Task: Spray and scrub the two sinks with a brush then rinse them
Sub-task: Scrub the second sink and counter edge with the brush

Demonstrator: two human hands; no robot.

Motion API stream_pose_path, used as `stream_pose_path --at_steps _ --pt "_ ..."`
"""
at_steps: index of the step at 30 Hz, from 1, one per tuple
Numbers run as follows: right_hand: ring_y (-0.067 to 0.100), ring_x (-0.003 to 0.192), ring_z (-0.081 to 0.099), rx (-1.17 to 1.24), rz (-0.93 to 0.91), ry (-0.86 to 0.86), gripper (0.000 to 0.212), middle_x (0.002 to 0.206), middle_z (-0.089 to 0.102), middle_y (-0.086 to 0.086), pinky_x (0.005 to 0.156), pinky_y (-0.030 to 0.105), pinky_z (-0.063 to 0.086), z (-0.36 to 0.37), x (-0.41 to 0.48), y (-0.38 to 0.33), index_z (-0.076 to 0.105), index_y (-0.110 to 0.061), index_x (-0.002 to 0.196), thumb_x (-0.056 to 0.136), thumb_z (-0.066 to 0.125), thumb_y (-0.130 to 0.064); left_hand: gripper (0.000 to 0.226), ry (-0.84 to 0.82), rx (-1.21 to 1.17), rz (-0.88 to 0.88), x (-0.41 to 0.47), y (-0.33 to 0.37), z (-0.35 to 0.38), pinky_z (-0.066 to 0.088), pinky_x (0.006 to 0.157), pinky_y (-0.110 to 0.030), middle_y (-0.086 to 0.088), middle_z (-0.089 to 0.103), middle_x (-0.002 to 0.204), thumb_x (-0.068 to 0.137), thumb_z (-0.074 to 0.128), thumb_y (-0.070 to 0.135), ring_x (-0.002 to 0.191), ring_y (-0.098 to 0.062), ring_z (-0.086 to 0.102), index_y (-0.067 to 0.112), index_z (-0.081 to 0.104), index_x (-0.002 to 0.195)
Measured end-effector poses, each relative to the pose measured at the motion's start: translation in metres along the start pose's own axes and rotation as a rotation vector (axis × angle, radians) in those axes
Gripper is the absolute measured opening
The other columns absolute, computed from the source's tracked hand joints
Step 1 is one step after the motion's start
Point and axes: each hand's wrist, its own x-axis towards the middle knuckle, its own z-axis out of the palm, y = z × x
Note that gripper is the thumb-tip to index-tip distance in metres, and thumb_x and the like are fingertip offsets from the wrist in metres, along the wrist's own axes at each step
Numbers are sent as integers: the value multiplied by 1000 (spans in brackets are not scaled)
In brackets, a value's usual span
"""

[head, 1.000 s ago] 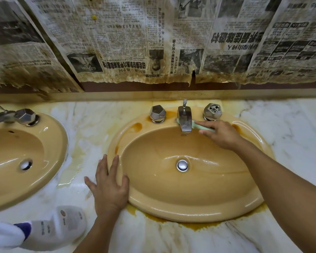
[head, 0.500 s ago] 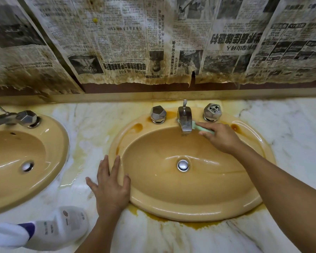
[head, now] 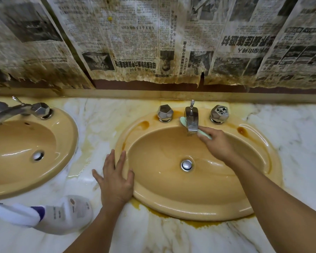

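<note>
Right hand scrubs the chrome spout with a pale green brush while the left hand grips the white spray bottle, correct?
No: the head view shows the left hand flat on the right tan sink's rim; the white spray bottle lies on the marble counter. The right hand does hold the pale green brush.

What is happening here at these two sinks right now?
A person is scrubbing the right sink. The right hand grips a green brush and holds its head against the faucet spout. The left hand rests flat on that sink's left rim. A white spray bottle lies on the marble counter, in front of the left sink. The rim shows brown stains; no water runs from the spout.
</note>
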Motion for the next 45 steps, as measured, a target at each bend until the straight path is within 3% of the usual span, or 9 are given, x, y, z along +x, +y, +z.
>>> stream_pose_path --at_steps 4,6,10,17,22,26,29,35,45 --pt "6 74 55 135 165 68 47 101 59 -7 65 24 43 28 -38 8 49 -40 148 103 53 -26 70 -24 -22 -32 1 4 -6 -7 122 -61 4 21 169 87 32 57 155 -15 16 42 37 156" --pt "8 67 52 196 213 100 52 99 59 -3 59 26 41 51 -57 3 44 -35 152 103 50 -20 70 -34 -20 -21 1 3 -9 -5 122 -63 3 22 169 88 35 55 154 -17 18 41 38 156" --pt "15 77 59 280 210 198 50 108 68 1 65 32 50 95 -77 -26 44 -33 152 105 50 -21 72 -42 71 52 4 -3 -12 10 117 -68 -1 27 166 87 33 60 149 -21 28 39 39 156" --pt "27 101 63 276 238 375 48 129 64 7 81 37 54 119 -53 -67 45 -27 152 105 50 -27 66 0 148 158 10 -22 -13 26 106 -68 -1 40 158 90 36 65 140 -22 41 40 46 150" --pt "37 109 61 153 325 352 45 128 61 13 90 48 56 122 -19 -83 51 -20 147 102 47 -22 70 -38 113 178 13 -24 -11 14 115 -72 -1 28 165 91 30 67 149 -24 28 40 38 155" --pt "36 118 58 72 324 364 42 134 57 17 89 37 52 121 17 -106 51 -10 144 103 44 -16 72 -91 81 178 17 -23 -13 -2 118 -71 5 9 171 91 23 68 156 -18 10 44 23 159" --pt "35 123 54 -4 305 370 41 135 50 20 96 40 51 127 27 -113 49 -9 143 103 43 -17 69 -120 56 180 37 -24 -16 -9 118 -70 9 9 171 91 22 63 157 -11 3 48 21 159" --pt "34 120 55 110 363 365 49 135 56 13 97 41 50 130 -16 -87 40 -22 155 106 43 -24 66 -125 52 206 56 -25 -15 -8 116 -73 12 17 169 92 27 61 157 -8 4 54 22 157" --pt "34 114 58 61 310 349 40 126 59 14 90 43 54 125 39 -106 51 -13 141 103 42 -21 65 -118 49 199 57 -24 -16 -6 117 -70 13 18 169 91 29 59 156 -7 7 54 25 156"
